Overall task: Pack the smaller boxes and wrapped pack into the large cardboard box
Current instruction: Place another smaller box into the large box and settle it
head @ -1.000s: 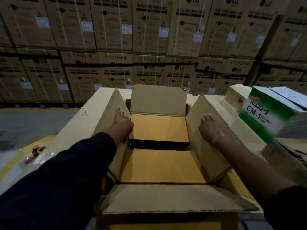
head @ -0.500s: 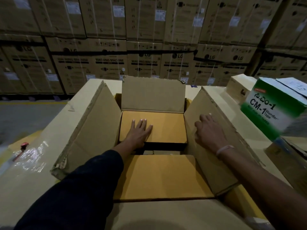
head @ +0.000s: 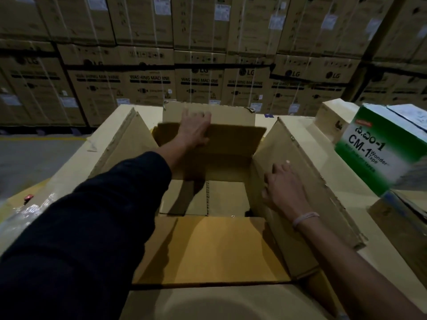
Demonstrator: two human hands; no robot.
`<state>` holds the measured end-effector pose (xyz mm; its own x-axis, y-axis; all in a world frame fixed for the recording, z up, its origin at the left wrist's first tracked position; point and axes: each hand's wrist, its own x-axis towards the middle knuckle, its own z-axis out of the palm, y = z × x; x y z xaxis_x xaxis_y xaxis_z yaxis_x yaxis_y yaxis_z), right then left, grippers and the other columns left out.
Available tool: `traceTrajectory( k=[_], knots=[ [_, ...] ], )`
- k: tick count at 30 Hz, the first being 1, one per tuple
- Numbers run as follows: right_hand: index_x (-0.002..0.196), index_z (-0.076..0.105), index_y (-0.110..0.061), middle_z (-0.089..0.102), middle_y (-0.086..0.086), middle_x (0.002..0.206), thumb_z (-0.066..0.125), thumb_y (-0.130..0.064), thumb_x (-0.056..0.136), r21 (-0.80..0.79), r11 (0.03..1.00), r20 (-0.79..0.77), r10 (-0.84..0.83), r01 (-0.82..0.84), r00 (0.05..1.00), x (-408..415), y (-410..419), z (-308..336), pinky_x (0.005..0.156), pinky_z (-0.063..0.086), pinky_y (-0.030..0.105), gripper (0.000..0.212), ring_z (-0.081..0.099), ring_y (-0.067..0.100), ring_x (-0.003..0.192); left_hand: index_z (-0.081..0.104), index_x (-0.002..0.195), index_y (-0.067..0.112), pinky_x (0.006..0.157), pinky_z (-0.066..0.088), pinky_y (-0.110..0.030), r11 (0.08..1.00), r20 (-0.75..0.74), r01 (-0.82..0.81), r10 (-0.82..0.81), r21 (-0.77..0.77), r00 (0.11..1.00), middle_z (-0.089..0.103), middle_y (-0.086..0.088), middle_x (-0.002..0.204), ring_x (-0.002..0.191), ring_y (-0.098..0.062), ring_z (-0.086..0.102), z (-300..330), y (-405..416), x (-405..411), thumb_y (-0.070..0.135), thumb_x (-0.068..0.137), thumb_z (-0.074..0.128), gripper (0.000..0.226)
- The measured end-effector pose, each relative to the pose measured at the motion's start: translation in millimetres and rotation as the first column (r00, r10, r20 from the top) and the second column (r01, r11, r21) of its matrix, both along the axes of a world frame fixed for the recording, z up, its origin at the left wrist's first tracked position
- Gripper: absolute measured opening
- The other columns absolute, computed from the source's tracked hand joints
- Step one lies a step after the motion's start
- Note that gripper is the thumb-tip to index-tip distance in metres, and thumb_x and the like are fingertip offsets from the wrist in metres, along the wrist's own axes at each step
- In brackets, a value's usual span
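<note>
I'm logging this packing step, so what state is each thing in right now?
large cardboard box: open, side flaps raised.
far inner panel: lifted, tilted up.
near inner panel: lying flat.
left hand: gripping the far inner panel.
right hand: flat against the right flap.
green tape box: closed, outside on the right.

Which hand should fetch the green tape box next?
Probably the right hand: it rests open on the right flap, nearest the green tape box. The left hand is occupied lifting the far inner panel.
</note>
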<state>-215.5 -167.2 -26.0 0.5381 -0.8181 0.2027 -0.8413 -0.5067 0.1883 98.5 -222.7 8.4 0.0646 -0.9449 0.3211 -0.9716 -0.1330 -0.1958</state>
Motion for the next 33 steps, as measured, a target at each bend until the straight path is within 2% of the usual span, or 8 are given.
traceTrajectory(
  k=[3, 6, 9, 15, 22, 25, 28, 33],
  knots=[
    [0.106, 0.073, -0.016, 0.06, 0.009, 0.11, 0.059, -0.035, 0.093, -0.018, 1.0, -0.029, 0.01, -0.011, 1.0, 0, -1, -3, 0.127, 0.018, 0.048, 0.027, 0.054, 0.028, 0.114, 0.012, 0.161, 0.021, 0.117, 0.008, -0.073, 0.98, 0.08, -0.07, 0.086, -0.185, 0.993, 0.012, -0.026, 0.165, 0.151, -0.05, 0.01, -19, -14, 1, 0.019, 0.071, 0.068, 0.105],
    [0.108, 0.072, -0.018, 0.058, 0.007, 0.113, 0.057, -0.039, 0.092, -0.002, 1.0, -0.089, 0.018, -0.018, 0.996, -1, -1, -8, 0.129, 0.011, 0.048, 0.03, 0.051, 0.027, 0.116, -0.006, 0.163, 0.029, 0.116, 0.004, -0.075, 0.998, 0.032, -0.037, 0.035, 0.045, 0.999, -0.017, -0.018, 0.168, 0.152, -0.048, -0.014, -60, -26, -4, 0.028, 0.09, 0.054, 0.094],
    [0.117, 0.067, -0.02, 0.055, 0.007, 0.123, 0.054, -0.044, 0.095, 0.041, 0.999, -0.145, 0.022, -0.016, 0.989, -1, 0, -9, 0.129, 0.004, 0.048, 0.035, 0.047, 0.026, 0.125, 0.005, 0.162, 0.036, 0.118, 0.014, -0.073, 0.94, -0.141, -0.116, 0.169, 0.321, 0.975, -0.016, -0.013, 0.169, 0.153, -0.047, -0.011, -81, -29, -4, 0.021, 0.097, 0.059, 0.085],
    [0.14, 0.059, -0.02, 0.055, 0.011, 0.144, 0.043, -0.057, 0.1, 0.213, 0.976, -0.307, 0.029, 0.038, 0.951, 18, -3, -8, 0.127, -0.005, 0.053, 0.056, 0.042, 0.03, 0.141, 0.021, 0.16, 0.036, 0.114, 0.037, -0.06, 0.938, -0.2, -0.056, 0.131, 0.343, 0.971, 0.042, -0.006, 0.155, 0.135, -0.031, 0.048, -24, -23, 9, 0.014, 0.093, 0.061, 0.081],
    [0.144, 0.058, -0.03, 0.061, 0.005, 0.144, 0.032, -0.069, 0.102, 0.765, 0.633, -0.184, 0.043, 0.115, 0.982, 31, 5, -26, 0.115, -0.029, 0.057, 0.063, 0.034, 0.025, 0.149, 0.018, 0.162, 0.029, 0.118, 0.032, -0.059, 0.868, -0.142, -0.085, 0.175, 0.49, 0.974, 0.025, -0.008, 0.167, 0.15, -0.032, 0.032, -35, 47, 38, 0.024, 0.098, 0.06, 0.077],
    [0.115, 0.074, -0.022, 0.064, -0.002, 0.097, 0.042, -0.075, 0.095, 0.876, 0.448, -0.113, -0.172, 0.18, 0.979, 28, 9, -30, 0.124, 0.008, 0.05, 0.065, 0.049, 0.012, 0.093, 0.03, 0.159, 0.02, 0.118, 0.034, -0.05, 0.847, -0.12, -0.085, 0.173, 0.525, 0.978, 0.039, -0.01, 0.16, 0.145, -0.03, 0.039, -24, 87, 35, 0.025, 0.098, 0.062, 0.069],
    [0.102, 0.075, -0.02, 0.07, 0.01, 0.107, 0.057, -0.077, 0.086, 0.873, 0.483, 0.093, -0.297, 0.066, 0.95, 27, 11, -9, 0.109, 0.044, 0.05, 0.063, 0.061, 0.025, 0.099, 0.04, 0.154, 0.022, 0.119, 0.032, -0.053, 0.856, -0.151, -0.138, 0.242, 0.498, 0.958, 0.045, -0.008, 0.156, 0.143, -0.029, 0.043, -6, 127, 38, 0.025, 0.099, 0.06, 0.059],
    [0.097, 0.072, -0.011, 0.072, 0.01, 0.096, 0.054, -0.045, 0.105, 0.889, 0.457, 0.142, -0.264, -0.006, 0.954, 10, 16, 71, 0.075, 0.055, 0.034, 0.039, 0.064, 0.018, 0.077, 0.046, 0.145, 0.021, 0.109, 0.046, -0.052, 0.888, -0.773, -0.257, 0.459, 0.382, 0.437, 0.067, -0.007, 0.126, 0.119, -0.028, 0.063, 17, 184, 29, 0.034, 0.1, 0.06, 0.049]
  ],
)
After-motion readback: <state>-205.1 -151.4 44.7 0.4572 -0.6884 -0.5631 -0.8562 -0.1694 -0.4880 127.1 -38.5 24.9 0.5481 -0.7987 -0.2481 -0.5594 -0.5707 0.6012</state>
